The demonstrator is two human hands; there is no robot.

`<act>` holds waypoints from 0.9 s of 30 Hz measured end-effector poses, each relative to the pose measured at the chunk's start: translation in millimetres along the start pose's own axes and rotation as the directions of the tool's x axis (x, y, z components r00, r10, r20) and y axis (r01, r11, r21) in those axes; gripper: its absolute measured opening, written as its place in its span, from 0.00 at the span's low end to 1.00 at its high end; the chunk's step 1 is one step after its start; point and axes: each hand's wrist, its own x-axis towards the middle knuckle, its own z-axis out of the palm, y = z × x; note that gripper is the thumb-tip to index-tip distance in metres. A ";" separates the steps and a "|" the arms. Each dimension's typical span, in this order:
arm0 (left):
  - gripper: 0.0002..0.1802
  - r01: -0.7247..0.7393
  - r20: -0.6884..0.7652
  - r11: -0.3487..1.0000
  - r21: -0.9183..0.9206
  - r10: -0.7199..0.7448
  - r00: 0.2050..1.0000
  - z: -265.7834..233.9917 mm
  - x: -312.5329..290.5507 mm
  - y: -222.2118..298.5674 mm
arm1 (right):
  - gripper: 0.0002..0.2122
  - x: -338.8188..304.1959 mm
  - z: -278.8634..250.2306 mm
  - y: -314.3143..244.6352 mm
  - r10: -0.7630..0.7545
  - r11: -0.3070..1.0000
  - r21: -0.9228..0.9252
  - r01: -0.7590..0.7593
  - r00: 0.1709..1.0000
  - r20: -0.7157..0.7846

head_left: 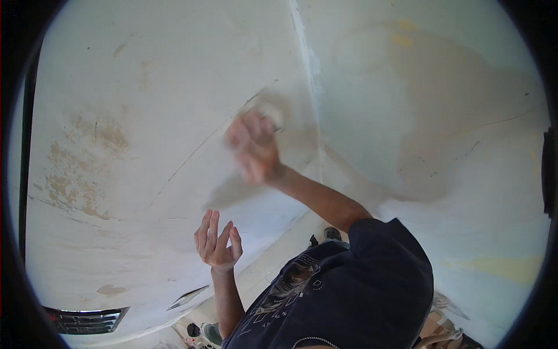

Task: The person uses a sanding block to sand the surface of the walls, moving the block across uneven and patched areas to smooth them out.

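Observation:
My right hand [254, 145] is raised against the pale wall [174, 70], its fingers curled and smeared by motion. A small whitish flat pad [271, 114] shows at its fingertips, pressed to or close against the wall; the blur hides its exact kind. Beside the hand a long thin crack [200, 145] runs slantwise down the wall. Lower and to the left, my left hand [217, 243] is held up with fingers apart and nothing in it. It appears to be a little off the wall.
The wall corner [317, 110] runs down right of my right hand. Peeling brownish patches [75, 180] mark the left wall. At lower left are a dark barred opening [87, 320] and a small rectangular plate [189, 296]. Mixed items [200, 334] lie on the floor below.

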 end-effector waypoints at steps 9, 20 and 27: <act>0.05 0.023 0.015 0.998 -0.060 -0.022 1.000 16.7 5.5 5.1 | 0.14 -6.1 -5.9 35.3 0.268 0.958 -0.033 -0.283 0.933 -0.240; 0.06 0.089 0.080 0.976 -0.201 -0.074 0.994 24.0 2.3 3.9 | 0.18 -37.3 -4.4 58.6 0.074 0.997 -0.001 -0.074 0.997 -0.025; 0.05 0.151 0.082 0.966 -0.210 -0.136 0.987 29.7 -3.7 4.7 | 0.19 -78.4 -6.2 61.3 0.080 0.997 -0.007 -0.080 0.997 0.004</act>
